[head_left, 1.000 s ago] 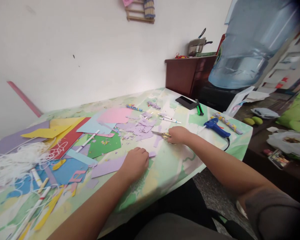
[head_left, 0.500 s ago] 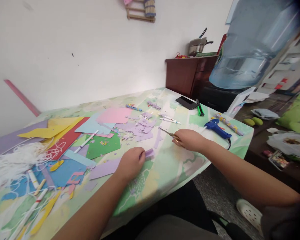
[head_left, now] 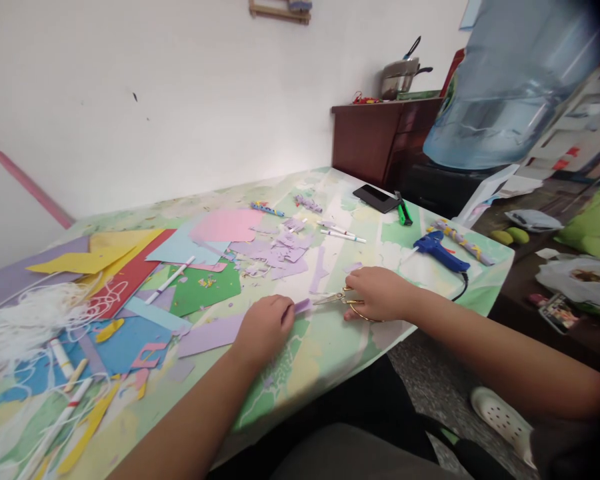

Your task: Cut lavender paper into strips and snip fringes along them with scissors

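My left hand (head_left: 267,328) is closed on a long strip of light purple craft foam (head_left: 213,335), whose short end pokes out past the fingertips. In my right hand (head_left: 380,293) are small gold-handled scissors (head_left: 336,298), with fingers through the loops. Their blade tips reach the end of the purple strip; whether they touch it I cannot tell. A thin purple offcut (head_left: 319,270) lies just beyond the blades. Behind it spreads a heap of purple scraps (head_left: 280,252).
A blue glue gun (head_left: 440,252), a green utility knife (head_left: 404,212) and a black phone-like slab (head_left: 376,197) lie to the right. White markers (head_left: 343,235) rest mid-table. Coloured sheets, including a green one (head_left: 207,290), and tangled white string (head_left: 25,320) cover the left.
My right hand has turned the scissors from pointing away to pointing left, bringing the tips to the strip's end. The left hand still holds the strip. The view has tilted slightly downward.
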The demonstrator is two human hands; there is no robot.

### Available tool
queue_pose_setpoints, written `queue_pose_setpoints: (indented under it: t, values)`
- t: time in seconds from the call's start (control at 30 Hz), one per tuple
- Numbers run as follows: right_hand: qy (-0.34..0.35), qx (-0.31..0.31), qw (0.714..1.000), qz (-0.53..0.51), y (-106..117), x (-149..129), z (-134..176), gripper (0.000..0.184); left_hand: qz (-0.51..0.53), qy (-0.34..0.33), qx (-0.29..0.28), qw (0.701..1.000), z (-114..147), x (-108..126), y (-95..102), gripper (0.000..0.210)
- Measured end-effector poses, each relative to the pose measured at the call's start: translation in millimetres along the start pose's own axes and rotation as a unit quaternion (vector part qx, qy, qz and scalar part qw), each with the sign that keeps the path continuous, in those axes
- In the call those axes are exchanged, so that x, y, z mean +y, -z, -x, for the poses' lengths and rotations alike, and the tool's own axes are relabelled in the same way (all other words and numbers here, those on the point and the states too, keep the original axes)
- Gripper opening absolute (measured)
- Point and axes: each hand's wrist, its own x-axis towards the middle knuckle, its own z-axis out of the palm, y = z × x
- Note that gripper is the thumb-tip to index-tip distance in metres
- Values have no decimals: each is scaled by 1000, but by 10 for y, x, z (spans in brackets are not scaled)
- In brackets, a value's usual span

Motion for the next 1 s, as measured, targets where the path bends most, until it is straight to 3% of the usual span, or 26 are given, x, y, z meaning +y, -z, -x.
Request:
queue_pose_setpoints:
  t: [0.17,0.33,0.6,1.0]
  values:
    - [29,-14,999,-8,-25,-62,-77,52,-56,-56,-21,997,30,67,-22,25]
    - [16,-39,999,-21,1,-9,-77,51,-98,-89,-29,991,55,78,-39,26]
    - [20,-51,995,-78,38,53,-33,48,-33,-33,-21,999,47,47,-9,26]
    - [31,-43,998,-29,3,-154,-158,48,11,9,-13,1000,43,52,-3,23]
